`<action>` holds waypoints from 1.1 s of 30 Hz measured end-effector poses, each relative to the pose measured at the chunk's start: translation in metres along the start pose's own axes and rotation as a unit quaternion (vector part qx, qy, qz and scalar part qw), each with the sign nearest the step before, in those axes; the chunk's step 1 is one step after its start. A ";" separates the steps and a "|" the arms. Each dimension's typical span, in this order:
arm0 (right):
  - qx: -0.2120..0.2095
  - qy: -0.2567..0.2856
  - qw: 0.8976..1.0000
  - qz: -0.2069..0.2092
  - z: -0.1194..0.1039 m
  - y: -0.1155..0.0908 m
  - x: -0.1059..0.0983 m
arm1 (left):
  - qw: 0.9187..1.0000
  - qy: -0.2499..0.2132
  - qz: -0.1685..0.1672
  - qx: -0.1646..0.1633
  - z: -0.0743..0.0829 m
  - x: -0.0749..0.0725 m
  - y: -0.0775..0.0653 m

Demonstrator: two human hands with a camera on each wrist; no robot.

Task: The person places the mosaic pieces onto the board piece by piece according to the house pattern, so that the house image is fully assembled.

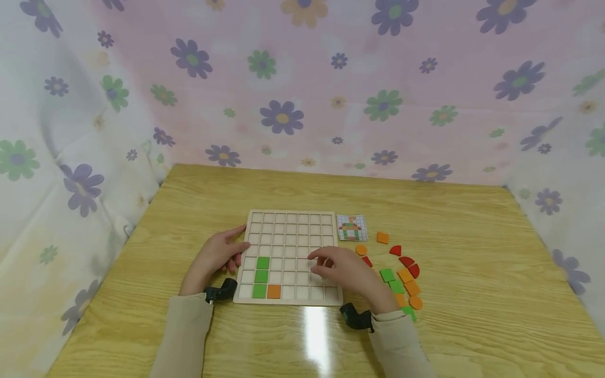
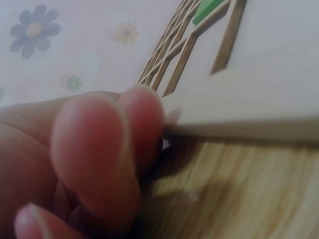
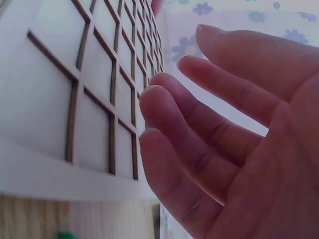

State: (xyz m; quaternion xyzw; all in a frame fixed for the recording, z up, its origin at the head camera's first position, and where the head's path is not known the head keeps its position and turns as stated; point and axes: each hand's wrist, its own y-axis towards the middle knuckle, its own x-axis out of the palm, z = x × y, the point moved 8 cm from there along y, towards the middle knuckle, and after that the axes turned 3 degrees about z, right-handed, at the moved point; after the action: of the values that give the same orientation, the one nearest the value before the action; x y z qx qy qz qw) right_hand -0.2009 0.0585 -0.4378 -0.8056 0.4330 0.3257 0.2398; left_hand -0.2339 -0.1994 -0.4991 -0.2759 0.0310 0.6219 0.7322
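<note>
A pale wooden grid board (image 1: 290, 301) lies flat on the table. Three green squares (image 1: 261, 276) fill cells in a column near its left side, and an orange square (image 1: 274, 292) sits beside the lowest. At the board's left edge, my left hand (image 1: 218, 254) holds the rim; the left wrist view shows curled fingertips (image 2: 94, 139) against it. Over the right part of the grid hovers my right hand (image 1: 342, 268), its fingers loosely bent. Nothing shows between those fingers in the right wrist view, where the fingertips (image 3: 159, 104) are near the board's cells.
A small pattern card (image 1: 352, 228) lies by the board's upper right corner. To the right are scattered loose orange squares (image 1: 412, 287), orange discs (image 1: 416, 303), green squares (image 1: 387, 275) and red quarter-round pieces (image 1: 395, 251). Flowered cloth (image 1: 302, 84) hangs behind the table (image 1: 487, 294).
</note>
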 end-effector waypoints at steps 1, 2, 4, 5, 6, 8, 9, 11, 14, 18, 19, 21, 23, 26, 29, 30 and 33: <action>0.003 0.002 1.000 0.001 0.001 -0.001 -0.002 | 1.000 -0.001 0.000 -0.002 0.000 0.000 0.000; 0.006 0.003 1.000 0.004 0.003 -0.002 -0.004 | 1.000 -0.001 0.001 -0.003 0.000 0.000 0.000; 0.012 0.003 1.000 0.014 0.007 -0.004 -0.010 | 1.000 -0.001 0.003 -0.004 0.001 0.000 0.000; 0.014 0.001 1.000 0.021 0.009 -0.005 -0.013 | 1.000 0.000 0.004 -0.003 0.001 0.000 0.000; 0.018 0.000 0.999 0.028 0.012 -0.006 -0.016 | 1.000 0.002 0.004 0.000 0.001 0.000 0.001; 0.025 -0.006 0.999 0.041 0.019 -0.008 -0.022 | 1.000 0.001 0.006 -0.001 0.000 -0.001 0.001; 0.029 -0.010 0.998 0.047 0.023 -0.008 -0.025 | 1.000 -0.001 0.006 -0.002 0.000 -0.001 0.001; 0.040 -0.021 0.997 0.056 0.031 -0.010 -0.031 | 1.000 -0.003 0.004 0.001 0.000 0.000 0.001; 0.059 -0.032 0.995 0.069 0.044 -0.014 -0.037 | 1.000 -0.004 0.004 0.004 0.000 0.000 0.002; 0.085 -0.027 0.993 0.082 0.058 -0.018 -0.046 | 1.000 0.001 0.006 0.005 0.000 0.000 0.002; 0.090 -0.023 0.992 0.084 0.061 -0.019 -0.048 | 1.000 0.000 0.006 0.004 0.000 0.000 0.002; 0.095 -0.024 0.991 0.090 0.067 -0.021 -0.053 | 1.000 0.002 0.005 0.004 0.000 0.000 0.002; 0.101 -0.020 0.990 0.097 0.075 -0.024 -0.058 | 1.000 0.003 0.005 0.005 0.000 -0.001 0.002; 0.114 -0.014 0.987 0.114 0.088 -0.029 -0.065 | 1.000 0.005 0.005 0.006 -0.001 -0.001 0.002; 0.121 -0.014 0.983 0.135 0.099 -0.034 -0.073 | 1.000 0.004 0.003 0.006 -0.001 -0.001 0.002; 0.121 -0.019 0.982 0.144 0.101 -0.036 -0.076 | 1.000 0.003 0.003 0.006 -0.001 -0.001 0.002; 0.114 -0.035 0.978 0.172 0.107 -0.042 -0.085 | 1.000 0.004 0.002 0.008 0.000 -0.001 0.002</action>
State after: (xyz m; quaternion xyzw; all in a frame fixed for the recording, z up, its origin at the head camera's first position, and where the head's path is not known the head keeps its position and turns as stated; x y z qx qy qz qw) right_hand -0.2337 0.1975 -0.4436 -0.6747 0.5905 0.3383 0.2858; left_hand -0.2356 -0.2004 -0.4996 -0.2727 0.0395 0.6219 0.7330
